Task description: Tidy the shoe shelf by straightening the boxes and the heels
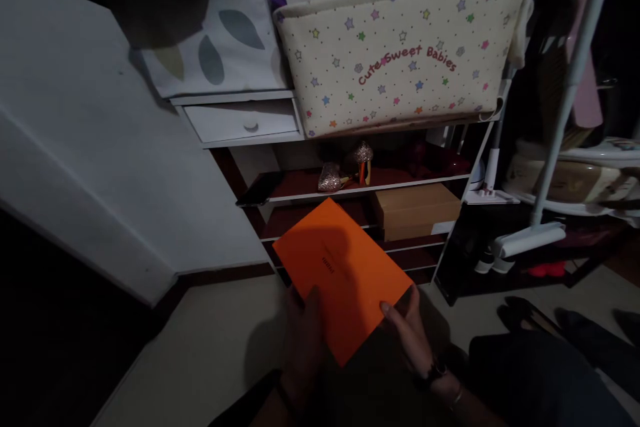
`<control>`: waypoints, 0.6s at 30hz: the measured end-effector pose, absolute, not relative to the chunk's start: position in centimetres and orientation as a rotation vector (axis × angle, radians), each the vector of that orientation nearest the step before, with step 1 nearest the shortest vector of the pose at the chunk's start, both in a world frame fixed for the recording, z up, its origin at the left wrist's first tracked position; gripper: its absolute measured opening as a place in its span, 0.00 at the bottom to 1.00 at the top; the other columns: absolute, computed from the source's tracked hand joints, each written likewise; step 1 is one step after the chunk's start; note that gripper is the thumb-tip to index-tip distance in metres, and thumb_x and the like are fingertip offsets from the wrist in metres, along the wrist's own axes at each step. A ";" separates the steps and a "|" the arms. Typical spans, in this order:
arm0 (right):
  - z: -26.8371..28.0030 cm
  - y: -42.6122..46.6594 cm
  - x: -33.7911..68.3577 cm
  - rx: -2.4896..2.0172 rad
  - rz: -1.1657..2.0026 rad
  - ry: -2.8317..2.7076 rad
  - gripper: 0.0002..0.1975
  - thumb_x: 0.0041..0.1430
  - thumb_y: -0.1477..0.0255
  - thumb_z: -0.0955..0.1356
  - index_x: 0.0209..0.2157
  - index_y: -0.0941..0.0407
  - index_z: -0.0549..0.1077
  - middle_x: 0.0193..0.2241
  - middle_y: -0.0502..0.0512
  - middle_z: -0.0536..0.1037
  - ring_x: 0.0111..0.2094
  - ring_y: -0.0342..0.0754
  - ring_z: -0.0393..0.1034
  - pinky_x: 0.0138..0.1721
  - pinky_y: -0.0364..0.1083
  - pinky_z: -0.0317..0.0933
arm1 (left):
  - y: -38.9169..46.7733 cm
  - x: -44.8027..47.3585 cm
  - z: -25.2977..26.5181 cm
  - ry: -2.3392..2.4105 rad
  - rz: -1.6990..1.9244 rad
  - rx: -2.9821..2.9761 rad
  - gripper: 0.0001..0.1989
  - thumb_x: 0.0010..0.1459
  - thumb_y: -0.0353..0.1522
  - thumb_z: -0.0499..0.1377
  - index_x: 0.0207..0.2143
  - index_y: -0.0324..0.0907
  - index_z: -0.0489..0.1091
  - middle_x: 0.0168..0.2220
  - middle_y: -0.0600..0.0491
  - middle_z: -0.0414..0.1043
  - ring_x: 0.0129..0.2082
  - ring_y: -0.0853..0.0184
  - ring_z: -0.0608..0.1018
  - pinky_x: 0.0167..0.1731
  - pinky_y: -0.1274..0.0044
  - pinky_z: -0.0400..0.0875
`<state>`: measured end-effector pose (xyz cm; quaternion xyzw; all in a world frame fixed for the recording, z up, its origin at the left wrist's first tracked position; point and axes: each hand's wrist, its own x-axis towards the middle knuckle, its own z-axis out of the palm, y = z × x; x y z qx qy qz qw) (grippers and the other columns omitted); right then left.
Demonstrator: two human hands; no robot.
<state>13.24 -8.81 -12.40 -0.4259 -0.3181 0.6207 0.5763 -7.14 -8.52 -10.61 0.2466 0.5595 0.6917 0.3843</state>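
An orange box (345, 267) with small dark lettering is held tilted in front of the shelf, and only its flat top face shows clearly. My left hand (306, 323) grips its left edge, thumb on top, in shadow. At the lower right corner my right hand (407, 327) is closed on the same box, with its thumb on the top face and the fingers underneath. Just behind it stands a shoe rack (380, 188) with dark red shelves. A pair of glittery high-heeled shoes (330, 177) sits on its upper shelf.
A brown cardboard box (417, 210) lies on a lower shelf at the right. Above are a star-print fabric basket (400, 80), a leaf-print bin (220, 40) and a small drawer (243, 121). A white-headed pole (530, 239) leans at right; dark shoes (530, 313) lie on the floor.
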 end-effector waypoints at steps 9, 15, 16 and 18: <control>-9.1 -7.3 7.5 -0.834 1.504 -0.424 0.49 0.53 0.58 0.78 0.65 0.40 0.46 0.53 0.52 0.77 0.49 0.51 0.79 0.48 0.55 0.75 | -5.4 -9.7 -6.7 1.149 1.671 0.907 0.30 0.60 0.45 0.65 0.63 0.49 0.69 0.64 0.48 0.70 0.66 0.50 0.69 0.63 0.63 0.68; -8.4 -4.4 4.8 -0.738 1.463 -0.600 0.50 0.49 0.66 0.78 0.64 0.48 0.46 0.47 0.53 0.80 0.50 0.51 0.78 0.55 0.53 0.70 | -1.8 -13.2 -5.9 1.169 1.778 1.074 0.26 0.61 0.47 0.63 0.57 0.43 0.75 0.64 0.45 0.71 0.68 0.53 0.66 0.68 0.63 0.59; -8.6 -3.7 4.5 -0.732 1.456 -0.641 0.48 0.49 0.67 0.78 0.64 0.50 0.47 0.47 0.54 0.80 0.50 0.52 0.77 0.55 0.53 0.70 | -1.1 -13.7 -5.9 1.201 1.756 1.070 0.27 0.59 0.46 0.65 0.56 0.43 0.75 0.62 0.44 0.73 0.67 0.52 0.68 0.68 0.61 0.60; -9.2 -2.2 4.3 -0.755 1.435 -0.708 0.44 0.47 0.70 0.76 0.61 0.52 0.51 0.47 0.57 0.80 0.50 0.53 0.77 0.56 0.54 0.69 | 0.2 -14.4 -5.9 1.239 1.701 1.039 0.27 0.56 0.46 0.67 0.55 0.43 0.75 0.58 0.43 0.76 0.63 0.51 0.73 0.65 0.60 0.63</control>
